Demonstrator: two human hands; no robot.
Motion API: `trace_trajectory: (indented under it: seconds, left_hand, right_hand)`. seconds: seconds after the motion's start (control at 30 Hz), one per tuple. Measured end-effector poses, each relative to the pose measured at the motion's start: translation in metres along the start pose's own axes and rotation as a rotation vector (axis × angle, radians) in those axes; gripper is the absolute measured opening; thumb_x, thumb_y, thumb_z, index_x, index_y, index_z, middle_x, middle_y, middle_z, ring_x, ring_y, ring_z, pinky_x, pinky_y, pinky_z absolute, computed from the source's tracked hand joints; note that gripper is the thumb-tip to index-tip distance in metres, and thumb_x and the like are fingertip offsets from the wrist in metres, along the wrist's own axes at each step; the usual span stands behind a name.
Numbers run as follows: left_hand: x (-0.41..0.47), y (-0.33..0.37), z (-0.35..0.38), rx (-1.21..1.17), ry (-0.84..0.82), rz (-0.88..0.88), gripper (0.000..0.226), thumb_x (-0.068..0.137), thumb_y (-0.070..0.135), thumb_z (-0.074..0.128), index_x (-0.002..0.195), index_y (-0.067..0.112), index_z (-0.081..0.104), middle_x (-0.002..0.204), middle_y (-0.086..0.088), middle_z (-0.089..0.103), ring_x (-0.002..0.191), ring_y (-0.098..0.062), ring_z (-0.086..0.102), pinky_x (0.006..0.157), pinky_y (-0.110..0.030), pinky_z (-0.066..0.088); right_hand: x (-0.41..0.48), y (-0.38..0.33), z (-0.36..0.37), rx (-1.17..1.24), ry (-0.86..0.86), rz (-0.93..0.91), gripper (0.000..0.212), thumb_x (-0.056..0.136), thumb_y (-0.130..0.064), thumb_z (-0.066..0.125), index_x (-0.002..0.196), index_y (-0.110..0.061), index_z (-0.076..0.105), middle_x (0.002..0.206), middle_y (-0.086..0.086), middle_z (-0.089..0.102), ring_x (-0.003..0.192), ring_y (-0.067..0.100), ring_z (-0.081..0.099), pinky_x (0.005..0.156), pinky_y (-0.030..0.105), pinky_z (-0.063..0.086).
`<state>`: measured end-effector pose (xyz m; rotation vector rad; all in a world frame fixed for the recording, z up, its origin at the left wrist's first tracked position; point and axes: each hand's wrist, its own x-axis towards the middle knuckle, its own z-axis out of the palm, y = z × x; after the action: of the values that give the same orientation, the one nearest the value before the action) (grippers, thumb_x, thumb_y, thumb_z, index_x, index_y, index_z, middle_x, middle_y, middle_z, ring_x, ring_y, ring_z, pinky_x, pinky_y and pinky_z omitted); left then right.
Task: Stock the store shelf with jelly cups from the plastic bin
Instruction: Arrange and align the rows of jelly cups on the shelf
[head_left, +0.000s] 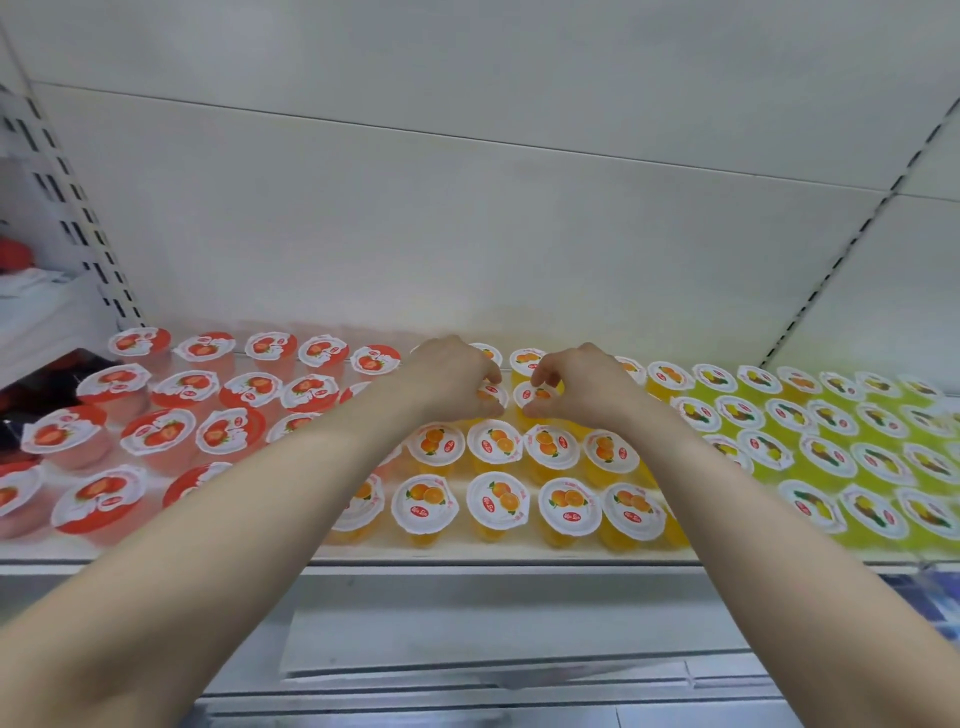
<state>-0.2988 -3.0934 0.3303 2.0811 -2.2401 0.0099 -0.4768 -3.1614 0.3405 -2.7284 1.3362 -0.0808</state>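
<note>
The left hand (454, 382) has its fingers curled round the lid rim of an orange jelly cup (492, 396), and the right hand (584, 387) pinches a second orange cup (537, 395) just beside it. The two cups sit side by side in the third row back. Whether they rest on the shelf (467, 560) or hang just above it cannot be told. Around them the orange block (496, 441) has two full rows in front and a few cups behind, near the back wall. To the left stand the red-lidded cups (158, 431) in several rows, and to the right the yellow-green cups (826, 457) likewise. I judge the stocking far along: the shelf is nearly covered, and these two cups fill out the orange middle. The plastic bin is out of view, so how many cups remain cannot be said
</note>
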Motion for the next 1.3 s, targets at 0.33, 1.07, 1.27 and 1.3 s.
trace_trajectory:
  seconds: [0.33,1.07,1.27,1.3]
  left_hand:
    - [0.006,-0.015,-0.003,0.032,0.094,-0.035,0.04,0.098,0.042,0.047,0.135,0.028,0.056,0.136,0.001,0.056,0.12,-0.024,0.048,0.092,-0.038,0.046]
    - [-0.014,-0.015,-0.008,-0.118,0.116,0.055,0.027,0.093,0.044,0.058,0.115,0.033,0.066,0.11,0.009,0.065,0.105,-0.016,0.052,0.083,-0.032,0.047]
    - [-0.039,0.004,-0.012,-0.091,0.036,0.126,0.039,0.083,0.059,0.061,0.113,0.035,0.066,0.108,0.012,0.066,0.104,-0.014,0.056,0.081,-0.033,0.048]
    - [-0.041,0.007,-0.011,-0.069,0.029,0.128,0.04,0.083,0.061,0.06,0.114,0.036,0.066,0.109,0.011,0.067,0.105,-0.016,0.056,0.081,-0.034,0.049]
  right_hand:
    - [0.028,0.012,-0.008,-0.023,0.13,0.074,0.041,0.09,-0.052,0.06,0.12,-0.024,0.065,0.117,-0.002,0.067,0.115,0.023,0.051,0.093,0.04,0.047]
    - [0.018,0.013,0.002,0.088,0.172,0.046,0.03,0.085,-0.045,0.069,0.109,-0.027,0.068,0.103,-0.006,0.068,0.108,0.02,0.05,0.09,0.039,0.045]
    - [-0.036,0.006,-0.009,0.199,0.074,0.027,0.02,0.077,-0.046,0.075,0.086,-0.029,0.07,0.087,-0.01,0.069,0.094,0.016,0.059,0.08,0.035,0.051]
    - [-0.043,0.004,-0.01,0.182,0.026,0.043,0.025,0.075,-0.049,0.075,0.088,-0.028,0.07,0.089,-0.01,0.068,0.091,0.016,0.061,0.077,0.033,0.052]
